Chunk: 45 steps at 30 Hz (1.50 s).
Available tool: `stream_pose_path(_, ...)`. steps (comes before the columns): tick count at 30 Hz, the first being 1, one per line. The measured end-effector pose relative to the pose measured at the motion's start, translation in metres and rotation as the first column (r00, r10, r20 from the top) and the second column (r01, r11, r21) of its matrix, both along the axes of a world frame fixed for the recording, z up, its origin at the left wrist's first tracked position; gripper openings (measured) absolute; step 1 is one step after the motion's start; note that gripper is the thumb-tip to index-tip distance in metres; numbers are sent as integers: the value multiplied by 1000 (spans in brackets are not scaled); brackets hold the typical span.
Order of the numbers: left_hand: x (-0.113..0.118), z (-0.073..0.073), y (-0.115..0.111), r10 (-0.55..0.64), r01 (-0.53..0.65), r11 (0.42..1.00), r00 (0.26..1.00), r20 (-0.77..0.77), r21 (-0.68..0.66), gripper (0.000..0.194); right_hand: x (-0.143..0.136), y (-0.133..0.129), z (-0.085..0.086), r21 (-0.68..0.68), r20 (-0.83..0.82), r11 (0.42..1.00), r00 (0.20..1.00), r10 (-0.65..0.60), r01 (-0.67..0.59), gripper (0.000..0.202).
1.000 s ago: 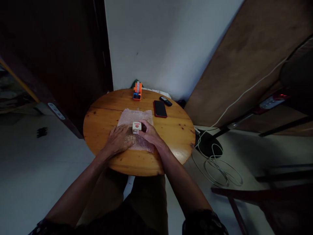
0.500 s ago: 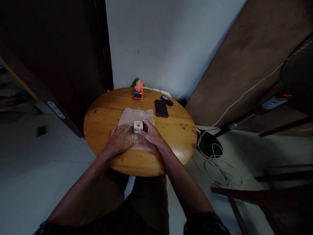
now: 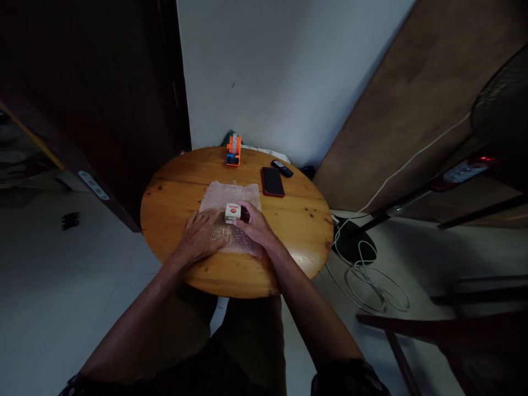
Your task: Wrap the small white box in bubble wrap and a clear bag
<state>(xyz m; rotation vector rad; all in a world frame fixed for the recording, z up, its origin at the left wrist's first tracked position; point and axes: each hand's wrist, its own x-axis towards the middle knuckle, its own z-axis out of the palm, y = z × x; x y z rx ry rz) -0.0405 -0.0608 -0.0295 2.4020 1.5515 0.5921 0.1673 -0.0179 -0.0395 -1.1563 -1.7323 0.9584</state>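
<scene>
A sheet of bubble wrap [image 3: 235,192] lies on the round wooden table [image 3: 297,231]. On its middle sits a small white box [image 3: 233,212] with red printing. My right hand [image 3: 256,224] grips this box from the right, thumb near its front and fingers behind its far side. Flat on the left part of the wrap rests my left hand [image 3: 202,234], its fingers stretched toward the box and its thumb apart. Part of the wrap is hidden under both hands.
An orange and blue tape dispenser [image 3: 233,151] stands at the table's far edge. To the right lie a smartphone [image 3: 272,182] in a red case and a small black keypad phone [image 3: 282,168]. A white cable [image 3: 371,283] coils on the floor beside a fan's base [image 3: 352,242].
</scene>
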Motion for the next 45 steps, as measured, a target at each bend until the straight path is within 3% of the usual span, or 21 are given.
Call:
stream_pose_path(18,-2,-2,1,-17,17,1000,1000,12,8,74,3,2,-3,19,53,1000,998,16,-17,67)
stream_pose_path(45,-2,-2,1,-13,13,1000,1000,5,0,78,3,2,-5,55,108,998,994,-16,10,66)
